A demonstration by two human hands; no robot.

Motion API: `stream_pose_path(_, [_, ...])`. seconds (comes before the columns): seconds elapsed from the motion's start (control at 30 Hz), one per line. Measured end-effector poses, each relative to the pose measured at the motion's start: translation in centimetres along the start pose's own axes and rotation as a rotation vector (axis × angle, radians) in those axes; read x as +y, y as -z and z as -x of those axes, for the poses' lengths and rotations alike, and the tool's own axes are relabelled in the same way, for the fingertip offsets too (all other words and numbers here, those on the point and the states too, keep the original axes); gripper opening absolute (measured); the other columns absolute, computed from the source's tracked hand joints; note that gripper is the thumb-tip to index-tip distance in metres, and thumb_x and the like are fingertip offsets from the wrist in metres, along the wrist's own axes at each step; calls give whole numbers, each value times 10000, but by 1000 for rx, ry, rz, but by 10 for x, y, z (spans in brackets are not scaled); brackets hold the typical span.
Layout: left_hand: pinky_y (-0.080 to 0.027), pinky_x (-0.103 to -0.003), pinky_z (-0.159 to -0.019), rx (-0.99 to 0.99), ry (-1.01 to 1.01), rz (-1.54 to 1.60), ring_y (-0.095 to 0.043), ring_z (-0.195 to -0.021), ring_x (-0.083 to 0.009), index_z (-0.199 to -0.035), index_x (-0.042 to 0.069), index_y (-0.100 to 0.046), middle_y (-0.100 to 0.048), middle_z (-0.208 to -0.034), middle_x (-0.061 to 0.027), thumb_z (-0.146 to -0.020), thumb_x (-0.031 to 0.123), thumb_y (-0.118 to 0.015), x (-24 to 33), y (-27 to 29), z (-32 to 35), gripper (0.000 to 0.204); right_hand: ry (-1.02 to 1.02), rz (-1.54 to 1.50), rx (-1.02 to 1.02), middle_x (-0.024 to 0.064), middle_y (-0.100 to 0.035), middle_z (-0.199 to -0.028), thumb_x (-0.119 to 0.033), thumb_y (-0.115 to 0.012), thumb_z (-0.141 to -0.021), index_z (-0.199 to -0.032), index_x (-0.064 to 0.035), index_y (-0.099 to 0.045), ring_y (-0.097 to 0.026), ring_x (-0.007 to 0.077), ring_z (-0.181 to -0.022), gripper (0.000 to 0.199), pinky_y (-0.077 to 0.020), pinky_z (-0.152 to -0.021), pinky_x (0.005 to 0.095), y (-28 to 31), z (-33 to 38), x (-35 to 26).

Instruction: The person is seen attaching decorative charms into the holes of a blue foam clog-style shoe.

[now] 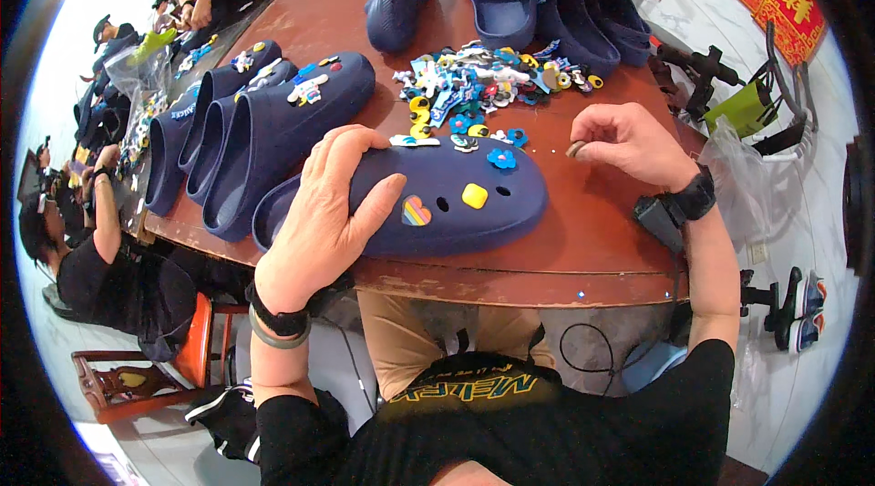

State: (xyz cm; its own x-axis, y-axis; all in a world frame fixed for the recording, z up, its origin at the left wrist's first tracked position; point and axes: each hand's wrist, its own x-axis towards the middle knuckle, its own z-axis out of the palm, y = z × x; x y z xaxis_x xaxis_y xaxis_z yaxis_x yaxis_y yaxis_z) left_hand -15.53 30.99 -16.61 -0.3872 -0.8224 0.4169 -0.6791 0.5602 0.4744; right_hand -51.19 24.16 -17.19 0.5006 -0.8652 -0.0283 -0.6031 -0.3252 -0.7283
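A navy clog [497,224] lies sideways in front of me at the table's near edge, its toe to the right. My left hand [324,204] grips it, fingers over the far side and thumb on top. Fixed to its upper are a rainbow heart charm [416,211], a yellow square charm [474,196] and a blue flower charm [501,159]; two holes beside them are bare. Right of the clog, my right hand [629,144] pinches a small brownish rounded piece [575,149], mostly hidden by the fingers. Behind the clog spreads a pile of loose charms [492,81].
Several navy clogs with charms [283,126] stand to the left on the red-brown table [602,245]. More clogs [501,8] are stacked at the back, with one single clog [399,5] on its side. Other people [118,258] work at the left. A plastic bag [734,181] hangs at the right.
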Motion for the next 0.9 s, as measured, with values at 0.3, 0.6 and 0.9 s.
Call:
stream_pose_path(0.3, [-353, -394, -1018, 75, 7, 48, -482, -1140, -345, -1166, 26, -515, -511, -1171, -171, -906, 211, -625, -1, -5, -1, 338, 352, -282, 8, 68, -677, -896, -20, -652, -890, -994, 15, -698, -641, 137, -862, 119, -510, -793, 274, -50, -2, -51])
stream_pose_path(0.6, [-375, -366, -1018, 65, -65, -40, -498, -1136, -327, -1162, 5, -504, -517, -1158, -172, -881, 125, -631, -7, -4, 3, 330, 242, -188, 171, 38, -623, -839, -83, -730, -825, -851, -44, -676, -557, 128, -729, 72, -431, -635, 274, -70, -2, -63])
stream_pose_path(0.9, [-372, -389, -1016, 77, -95, -28, -488, -1139, -343, -1152, 3, -510, -522, -1157, -172, -883, 167, -646, -9, -5, -1, 344, 746, 724, 329, 38, -598, -923, -119, -764, -673, -909, -69, -682, -558, 245, -944, 255, -422, -836, 429, -65, -2, -72])
